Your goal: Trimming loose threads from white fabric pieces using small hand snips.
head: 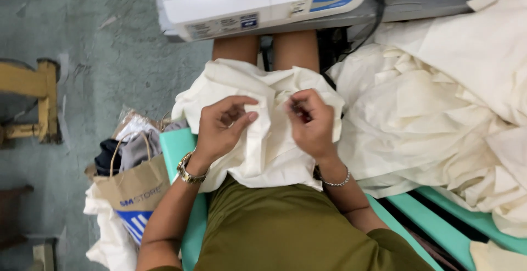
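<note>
A piece of cream fabric (263, 150) lies across my lap. My left hand (219, 128), with a gold watch on its wrist, pinches a fold of that fabric between thumb and fingers. My right hand (310, 120), wearing a thin silver bracelet, is closed over the cloth just to the right and holds something small and dark that I cannot make out. Both hands are close together above my knees. I sit in olive green clothing (285, 227) on a teal bench (178, 144).
A white sewing machine (236, 2) stands on the table ahead. A large heap of cream fabric (439, 106) fills the right side. A brown paper bag (134, 186) stuffed with clothes sits on the floor at my left, near a yellow wooden stool (38, 92).
</note>
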